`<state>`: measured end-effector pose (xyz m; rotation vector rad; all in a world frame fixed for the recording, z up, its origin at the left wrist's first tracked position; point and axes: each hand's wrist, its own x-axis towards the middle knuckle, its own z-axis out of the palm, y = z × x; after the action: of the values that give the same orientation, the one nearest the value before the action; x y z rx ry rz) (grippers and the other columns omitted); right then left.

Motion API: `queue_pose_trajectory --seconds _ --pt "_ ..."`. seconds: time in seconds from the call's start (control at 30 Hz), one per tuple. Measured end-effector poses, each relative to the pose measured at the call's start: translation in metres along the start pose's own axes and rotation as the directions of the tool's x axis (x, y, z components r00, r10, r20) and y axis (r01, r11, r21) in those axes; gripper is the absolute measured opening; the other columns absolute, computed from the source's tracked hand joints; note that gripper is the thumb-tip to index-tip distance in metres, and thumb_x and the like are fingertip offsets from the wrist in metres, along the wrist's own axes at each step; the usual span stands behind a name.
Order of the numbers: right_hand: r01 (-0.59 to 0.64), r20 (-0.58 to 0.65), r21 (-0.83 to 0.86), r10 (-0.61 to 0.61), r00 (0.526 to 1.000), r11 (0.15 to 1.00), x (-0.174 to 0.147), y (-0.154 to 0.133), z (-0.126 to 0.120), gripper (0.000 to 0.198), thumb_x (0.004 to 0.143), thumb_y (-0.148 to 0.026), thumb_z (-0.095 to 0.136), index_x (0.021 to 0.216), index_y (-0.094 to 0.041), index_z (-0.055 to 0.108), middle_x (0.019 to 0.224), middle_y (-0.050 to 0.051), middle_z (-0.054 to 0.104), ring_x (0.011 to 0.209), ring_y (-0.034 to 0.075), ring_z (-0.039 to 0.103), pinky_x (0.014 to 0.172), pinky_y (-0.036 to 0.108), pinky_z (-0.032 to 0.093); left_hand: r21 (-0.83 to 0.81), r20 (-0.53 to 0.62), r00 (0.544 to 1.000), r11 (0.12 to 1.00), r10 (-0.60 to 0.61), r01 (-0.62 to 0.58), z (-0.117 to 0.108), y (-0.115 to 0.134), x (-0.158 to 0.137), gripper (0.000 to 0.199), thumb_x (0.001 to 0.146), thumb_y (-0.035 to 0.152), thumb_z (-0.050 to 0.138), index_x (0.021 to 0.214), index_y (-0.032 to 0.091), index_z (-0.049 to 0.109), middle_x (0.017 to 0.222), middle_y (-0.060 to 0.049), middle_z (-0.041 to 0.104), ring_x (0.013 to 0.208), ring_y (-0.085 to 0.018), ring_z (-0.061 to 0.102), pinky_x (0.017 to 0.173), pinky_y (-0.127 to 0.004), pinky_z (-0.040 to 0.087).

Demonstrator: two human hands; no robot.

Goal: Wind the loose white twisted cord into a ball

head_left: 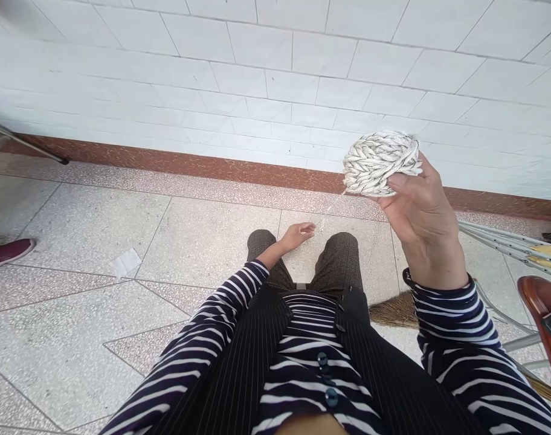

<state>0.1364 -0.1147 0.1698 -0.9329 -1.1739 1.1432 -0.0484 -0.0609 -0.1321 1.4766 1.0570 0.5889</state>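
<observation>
White, dark-flecked ball of wound cord (379, 162) | sat clasped in our right hand (423, 208) | left hand (298, 235) curled narrow (grip on thin pale strand (328, 209) unclear) | we judged it light, soft, best gripped across its windings

The cord bundle (379, 163) looks like rough, matt braided fibre. The wall tiles (264, 49) are smooth with a soft gloss; the floor (212, 235) resembles polished terrazzo. The striped sleeve (212, 338) is soft cloth, the buttons (331, 397) glossy plastic, the broom (396, 309) coarse straw.
</observation>
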Motion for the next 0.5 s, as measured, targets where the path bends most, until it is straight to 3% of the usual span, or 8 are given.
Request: queue_pose_trajectory --seconds 0.1,0.17,0.27,0.37,0.5 --pt "-0.017 0.002 0.030 0.017 1.000 0.999 -0.003 -0.003 0.003 0.037 0.068 -0.037 0.088 0.101 -0.033 0.071 0.120 0.001 0.071 0.136 0.032 0.058 0.106 0.051 0.059 0.029 -0.091 0.996 0.999 0.021 -0.019 0.001 0.003 0.008 0.050 0.086 0.019 0.065 0.136 0.016 0.064 0.131 -0.014 0.069 0.119 -0.022 0.065 0.106 -0.037 0.050" --pt "-0.017 0.000 0.053 0.017 1.000 0.998 -0.006 -0.007 0.005 0.039 0.068 -0.035 0.087 0.103 -0.031 0.070 0.119 0.003 0.072 0.137 0.031 0.058 0.109 0.052 0.058 0.072 -0.116 0.993 0.997 0.037 -0.028 0.001 0.005 0.016 0.052 0.087 0.017 0.062 0.139 0.019 0.063 0.137 -0.013 0.067 0.122 -0.022 0.063 0.107 -0.038 0.050" --pt "0.015 -0.006 0.095 -0.015 1.000 0.995 -0.010 -0.013 0.007 0.041 0.069 -0.028 0.085 0.107 -0.027 0.070 0.116 0.005 0.073 0.136 0.030 0.059 0.114 0.052 0.054 0.122 0.011 0.999 0.992 0.036 -0.037 0.006 0.005 0.024 0.043 0.083 0.015 0.063 0.125 0.019 0.073 0.133 -0.011 0.070 0.120 -0.023 0.065 0.107 -0.037 0.050" --pt "0.047 -0.027 0.117 -0.044 0.999 0.992 -0.010 -0.016 0.003 0.037 0.069 -0.023 0.083 0.104 -0.026 0.072 0.114 0.005 0.074 0.133 0.029 0.061 0.115 0.050 0.054 0.123 0.167 0.986 0.992 0.006 -0.026 0.016 0.001 0.023 0.029 0.080 0.020 0.067 0.105 0.016 0.079 0.113 -0.009 0.078 0.108 -0.023 0.069 0.102 -0.035 0.052" --pt "0.090 -0.086 0.094 -0.082 0.993 0.992 -0.005 -0.018 -0.017 0.030 0.066 -0.021 0.082 0.094 -0.026 0.071 0.110 0.004 0.074 0.127 0.028 0.065 0.107 0.050 0.060 0.128 0.145 0.988 0.991 -0.052 0.033 0.016 -0.006 0.016 0.024 0.081 0.034 0.070 0.094 0.015 0.080 0.101 -0.006 0.080 0.099 -0.022 0.070 0.094 -0.031 0.052"
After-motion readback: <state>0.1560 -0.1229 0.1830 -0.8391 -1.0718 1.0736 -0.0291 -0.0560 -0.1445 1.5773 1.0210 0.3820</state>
